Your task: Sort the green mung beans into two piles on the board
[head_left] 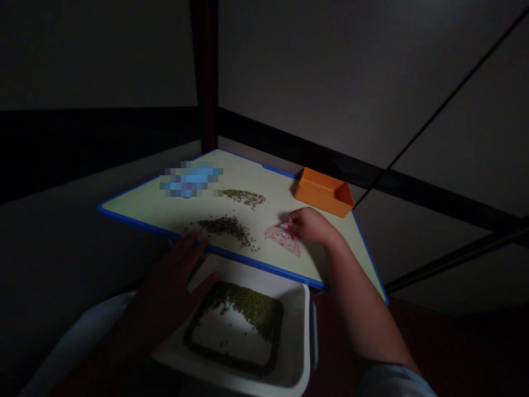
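My right hand (pixel 308 223) is closed in a pinch, low over a pink half-round figure (pixel 284 242) on the pale tabletop (pixel 165 212). A small whitish spot shows at its fingertips; what they hold, if anything, I cannot make out. With fingers apart, my left hand (pixel 179 264) lies at the near blue edge, beside a pile of small dark beans (pixel 227 229). Beyond that pile, more greenish beans (pixel 246 197) are scattered. Below the edge, a white tub (pixel 297 331) contains green beans (pixel 256 309), heaped mostly toward its far right.
An orange open box (pixel 322 193) stands at the tabletop's far right corner. Toward the back left lies a blurred light-blue item (pixel 192 179). Pale wall panels (pixel 351 71) rise close behind the table, and the light is dim.
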A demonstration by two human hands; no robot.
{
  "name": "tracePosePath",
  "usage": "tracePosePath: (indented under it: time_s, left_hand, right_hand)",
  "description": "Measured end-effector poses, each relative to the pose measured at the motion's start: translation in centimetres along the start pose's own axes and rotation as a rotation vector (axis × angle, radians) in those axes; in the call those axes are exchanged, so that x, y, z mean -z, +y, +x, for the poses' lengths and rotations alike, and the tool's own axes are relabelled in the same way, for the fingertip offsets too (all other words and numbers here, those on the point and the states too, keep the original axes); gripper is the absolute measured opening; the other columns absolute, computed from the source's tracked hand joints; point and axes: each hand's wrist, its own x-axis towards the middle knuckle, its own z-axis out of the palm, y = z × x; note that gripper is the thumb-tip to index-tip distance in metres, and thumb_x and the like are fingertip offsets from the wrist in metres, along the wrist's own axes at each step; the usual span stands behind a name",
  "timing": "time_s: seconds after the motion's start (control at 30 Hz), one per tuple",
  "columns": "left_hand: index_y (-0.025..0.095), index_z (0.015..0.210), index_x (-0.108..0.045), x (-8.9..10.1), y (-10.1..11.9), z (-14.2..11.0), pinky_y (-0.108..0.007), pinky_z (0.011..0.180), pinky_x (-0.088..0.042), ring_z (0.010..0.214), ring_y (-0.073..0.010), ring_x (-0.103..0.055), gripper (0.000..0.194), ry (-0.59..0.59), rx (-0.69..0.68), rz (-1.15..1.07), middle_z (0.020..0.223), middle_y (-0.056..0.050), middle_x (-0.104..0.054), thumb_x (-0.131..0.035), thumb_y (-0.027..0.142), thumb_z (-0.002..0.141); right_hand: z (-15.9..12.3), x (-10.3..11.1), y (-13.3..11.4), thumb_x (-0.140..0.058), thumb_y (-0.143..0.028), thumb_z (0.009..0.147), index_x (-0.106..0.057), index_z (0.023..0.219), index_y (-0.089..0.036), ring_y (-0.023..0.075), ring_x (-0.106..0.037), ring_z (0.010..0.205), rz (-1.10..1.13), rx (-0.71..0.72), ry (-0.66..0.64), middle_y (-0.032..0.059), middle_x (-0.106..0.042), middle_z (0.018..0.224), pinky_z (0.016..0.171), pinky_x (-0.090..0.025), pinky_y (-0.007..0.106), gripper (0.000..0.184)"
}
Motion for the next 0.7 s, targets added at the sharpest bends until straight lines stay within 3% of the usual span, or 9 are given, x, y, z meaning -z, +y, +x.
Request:
tracePosePath:
  time_s: [0.33,0.57,0.7]
  left_hand:
    - [0.014,0.137,-0.039,0.4,0.3,0.1,-0.051,0.112,-0.031,0.141,-0.0307,-0.028,0.07,-0.012,0.011,0.0,0.15,-0.017,-0.036,-0.039,0.059,0.084]
    - [0.016,0.136,-0.041,0.3,0.6,0.2,-0.052,0.11,-0.033,0.139,-0.0318,-0.031,0.067,-0.001,0.026,-0.007,0.149,-0.015,-0.038,-0.042,0.057,0.083]
    - [0.016,0.137,-0.039,0.3,0.5,0.0,-0.052,0.111,-0.031,0.141,-0.0305,-0.028,0.069,-0.001,0.026,-0.016,0.15,-0.015,-0.037,-0.04,0.059,0.083]
  right_hand:
    - [0.0,-0.7,-0.7,-0.054,-0.022,0.085,-0.059,0.063,-0.015,0.0074,-0.041,0.052,0.201,0.208,-0.059,-0.003,-0.055,0.054,0.056,-0.026,0.023,0.024]
    - [0.8,-1.7,-1.4,-0.053,-0.03,0.088,-0.063,0.069,-0.017,0.0107,-0.042,0.057,0.018,0.09,0.179,0.001,-0.058,0.061,0.056,-0.022,0.027,0.026]
    - [1.4,-2.5,-2.0,-0.052,-0.032,0.09,-0.066,0.073,-0.018,0.0128,-0.048,0.066,-0.049,0.15,0.206,0.0034,-0.06,0.07,0.061,-0.027,0.025,0.026]
